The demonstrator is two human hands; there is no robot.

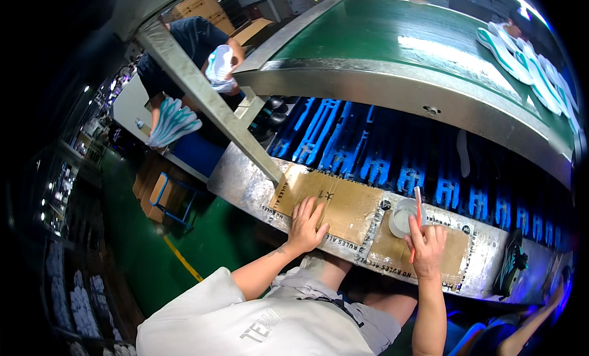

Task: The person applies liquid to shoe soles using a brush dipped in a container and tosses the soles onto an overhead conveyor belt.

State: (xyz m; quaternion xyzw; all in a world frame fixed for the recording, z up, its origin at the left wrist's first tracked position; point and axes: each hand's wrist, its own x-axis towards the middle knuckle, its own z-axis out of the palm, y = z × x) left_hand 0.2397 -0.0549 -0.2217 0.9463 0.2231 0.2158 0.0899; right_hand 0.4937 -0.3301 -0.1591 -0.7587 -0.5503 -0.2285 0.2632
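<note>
My left hand (305, 226) lies flat with its fingers spread on a brown cardboard sheet (353, 212), which is taped to the metal ledge. My right hand (427, 250) is closed around a slim orange-red stick (419, 204) with a pale upper tip, perhaps a brush; its exact kind is too small to tell. Just beyond the right fingers stands a round translucent cup (402, 221) with a whitish inside. It rests by a second cardboard piece (392, 253), partly under my right hand.
A green conveyor belt (356, 31) runs above the ledge, with white-and-teal insoles (509, 58) at the right. Blue racks (374, 166) fill the space beneath. A slanted metal post (208, 98) stands left. Another person holds insoles (173, 123). A dark shoe (510, 264) sits right.
</note>
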